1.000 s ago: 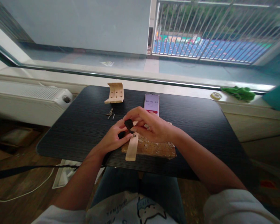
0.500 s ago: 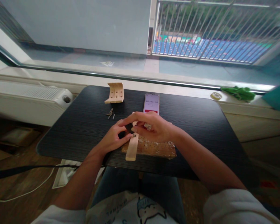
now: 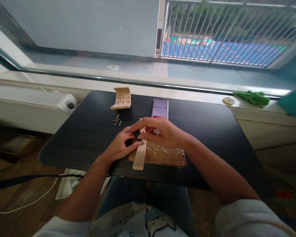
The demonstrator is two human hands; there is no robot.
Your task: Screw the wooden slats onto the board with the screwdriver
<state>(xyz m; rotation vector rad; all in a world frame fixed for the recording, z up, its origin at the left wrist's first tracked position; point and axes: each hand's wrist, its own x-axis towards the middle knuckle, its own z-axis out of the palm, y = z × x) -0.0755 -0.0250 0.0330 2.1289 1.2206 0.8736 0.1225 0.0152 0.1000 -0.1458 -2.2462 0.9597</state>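
A pale wooden strip (image 3: 139,159) lies across a brown cardboard block (image 3: 166,156), which is wrapped in clear film and dotted with small holes. At the strip's left edge, the thumb of my left hand (image 3: 120,144) presses beside a small metal fastener (image 3: 141,143), its other fingers curled behind. My right hand (image 3: 162,131) pinches a small dark piece (image 3: 136,134) between thumb and forefinger, just above that fastener. The forefingers of both hands meet at the dark piece, whose exact kind I cannot make out. Part of the strip's far end is hidden by my right hand.
On the dark table (image 3: 199,131) stands a curved wooden piece with holes (image 3: 123,98). Several metal pins or screws (image 3: 117,121) lie in front of it. A phone (image 3: 160,108) showing a timer is behind my hands. Tape (image 3: 228,101) and a green cloth (image 3: 253,98) sit on the sill.
My right hand has shifted and turned very slightly at the dark piece, its knuckles a little higher. My left hand, the strip and the block stay in place.
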